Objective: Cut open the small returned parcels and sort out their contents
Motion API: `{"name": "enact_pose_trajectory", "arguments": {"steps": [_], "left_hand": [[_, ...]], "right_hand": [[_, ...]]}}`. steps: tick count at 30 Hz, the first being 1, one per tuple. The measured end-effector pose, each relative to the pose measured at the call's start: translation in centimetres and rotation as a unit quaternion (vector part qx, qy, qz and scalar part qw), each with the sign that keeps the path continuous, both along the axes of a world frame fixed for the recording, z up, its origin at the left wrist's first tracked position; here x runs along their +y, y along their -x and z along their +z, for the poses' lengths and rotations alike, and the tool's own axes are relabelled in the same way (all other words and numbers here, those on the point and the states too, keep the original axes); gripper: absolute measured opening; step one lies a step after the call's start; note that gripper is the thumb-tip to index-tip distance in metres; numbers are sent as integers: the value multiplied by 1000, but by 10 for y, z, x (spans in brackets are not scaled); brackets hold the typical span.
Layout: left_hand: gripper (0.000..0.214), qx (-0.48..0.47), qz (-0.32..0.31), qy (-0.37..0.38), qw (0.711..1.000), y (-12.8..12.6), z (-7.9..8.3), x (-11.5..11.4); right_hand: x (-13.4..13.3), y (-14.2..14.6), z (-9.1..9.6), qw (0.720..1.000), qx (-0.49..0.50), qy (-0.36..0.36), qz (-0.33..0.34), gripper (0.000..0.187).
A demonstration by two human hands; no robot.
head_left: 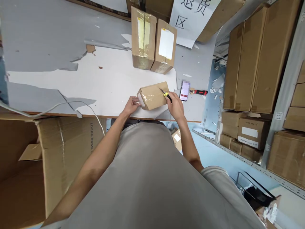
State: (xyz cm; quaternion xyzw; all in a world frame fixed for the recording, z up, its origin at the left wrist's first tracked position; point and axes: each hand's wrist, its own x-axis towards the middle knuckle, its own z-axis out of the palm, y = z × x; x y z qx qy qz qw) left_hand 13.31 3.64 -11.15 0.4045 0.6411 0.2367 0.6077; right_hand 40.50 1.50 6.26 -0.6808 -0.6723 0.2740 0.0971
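Note:
A small taped cardboard box (152, 94) lies on the white table (95, 82) near its front edge. My left hand (132, 105) grips the box's left end, fingers curled on it. In my right hand (175, 106) is a yellow and black utility knife (166, 94), its blade resting on the top of the box at the right side.
Two taller taped boxes (152, 43) stand at the back of the table. A phone (184, 90) and a red-handled cutter (200, 92) lie at the right edge. A large open carton (59, 152) stands at my left, and shelves with boxes (257, 63) at right. A white cable (71, 105) crosses the table edge.

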Motion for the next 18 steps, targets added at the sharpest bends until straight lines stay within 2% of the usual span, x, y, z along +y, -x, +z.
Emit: {"name": "enact_pose_trajectory", "arguments": {"steps": [2,4,6,8,11,13,15,18], "left_hand": [[42,23,-7,-4,1000,0,2,-2],[35,34,8,-44,998,9,13,-2],[31,26,28,-102,994,19,33,2],[35,5,45,-152,987,25,59,9],[36,11,26,-178,984,25,97,22],[32,31,10,-176,984,24,113,29],[30,37,1,-170,985,24,121,33],[31,25,-7,-161,987,27,121,34]], "right_hand": [[-3,5,-1,999,-39,9,9,54],[-6,12,-3,998,-64,10,16,53],[-9,19,-5,997,-72,5,15,51],[-10,25,-6,997,-74,3,11,50],[-10,29,-2,996,-94,7,11,49],[-11,31,5,993,-118,9,6,49],[-14,35,15,990,-137,13,-4,51],[-20,49,32,993,-109,41,13,54]]}}
